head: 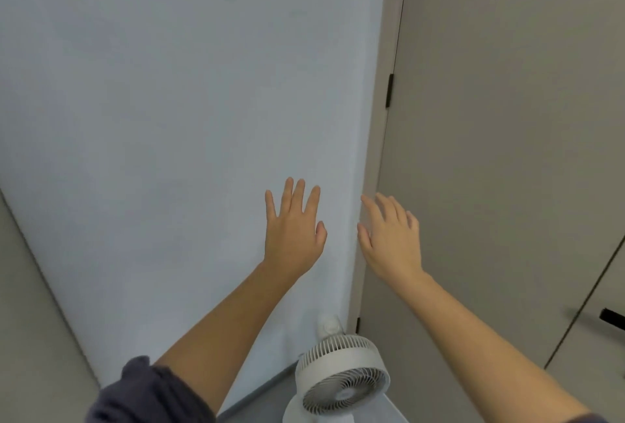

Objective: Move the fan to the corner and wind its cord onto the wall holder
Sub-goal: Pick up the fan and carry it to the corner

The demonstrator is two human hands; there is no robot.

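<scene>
A white fan [341, 377] stands on the floor at the bottom centre, close to the corner between the pale blue wall and the grey door frame. Just above its head a small white fitting [328, 324] sits on the wall; whether cord is on it I cannot tell. My left hand [292, 230] is raised in front of the wall with fingers spread, holding nothing. My right hand [390, 236] is raised beside it, by the wall's edge, fingers apart and empty. Both hands are well above the fan.
A grey door [507, 152] with black hinges [389, 90] fills the right side. A black handle [612, 317] sticks out at the right edge. Another grey surface [30, 321] borders the wall on the left. Grey floor shows around the fan.
</scene>
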